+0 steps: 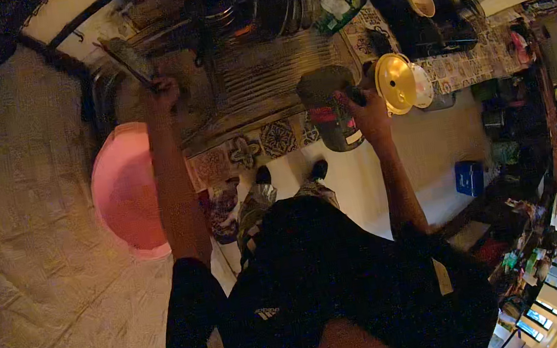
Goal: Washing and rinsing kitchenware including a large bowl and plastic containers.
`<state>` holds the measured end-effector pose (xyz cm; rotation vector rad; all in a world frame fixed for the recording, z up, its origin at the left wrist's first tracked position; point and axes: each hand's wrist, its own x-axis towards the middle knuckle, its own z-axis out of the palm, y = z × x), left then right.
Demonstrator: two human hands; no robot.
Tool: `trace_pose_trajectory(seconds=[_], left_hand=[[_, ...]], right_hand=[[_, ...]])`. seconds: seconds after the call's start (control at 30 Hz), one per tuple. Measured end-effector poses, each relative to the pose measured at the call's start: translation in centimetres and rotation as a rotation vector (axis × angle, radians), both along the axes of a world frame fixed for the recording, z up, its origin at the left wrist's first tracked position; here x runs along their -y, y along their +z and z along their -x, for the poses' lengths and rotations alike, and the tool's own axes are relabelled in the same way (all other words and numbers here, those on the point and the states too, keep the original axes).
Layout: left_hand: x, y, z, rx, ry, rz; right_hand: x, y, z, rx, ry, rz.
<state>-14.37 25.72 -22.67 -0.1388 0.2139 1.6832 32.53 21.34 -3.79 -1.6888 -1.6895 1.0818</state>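
Observation:
My left hand (167,92) is over the sink (185,72), closed around the end of a long, thin, dark object (126,64). Blur keeps me from telling exactly what that object is. At the counter's front edge, my right hand (371,111) grips a large dark container (327,85) by its upper right side. Pink patches and a pale strip show on the container. Just right of that hand is a round, shiny yellow lid-like piece (396,83) with a dark spot at its centre. Behind it shows the rim of a whitish dish (423,85).
A pink basin (125,197) stands left of my left forearm. The ribbed drainboard (273,69) adjoins the sink, with dark pans (216,8) and a green bag (341,0) behind. A black stove (406,33) bears a pale bowl (420,0). A blue box (469,178) is at right.

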Motion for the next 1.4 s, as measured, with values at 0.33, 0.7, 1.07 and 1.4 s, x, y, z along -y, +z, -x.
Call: trace_pose_trajectory(seconds=[0.33,0.7,1.07,1.4], left_hand=[[-1.5,-5.4,-3.7,-0.032,0.037,-0.062],[-0.4,-7.0,-4.7,-0.065,0.054,-0.064],[1.5,-8.0,-2.7,-0.123,0.090,-0.078],[4.4,8.4,-8.2,0.333,0.183,0.137]], right_hand=[[0.4,-0.1,0.6,-0.080,0.028,0.010],[-4.2,-6.7,-2.4,0.081,0.174,-0.428],[-9.8,-4.5,1.0,0.297,0.117,-0.317],[-11.7,-5.1,3.7,0.375,0.155,-0.301]])
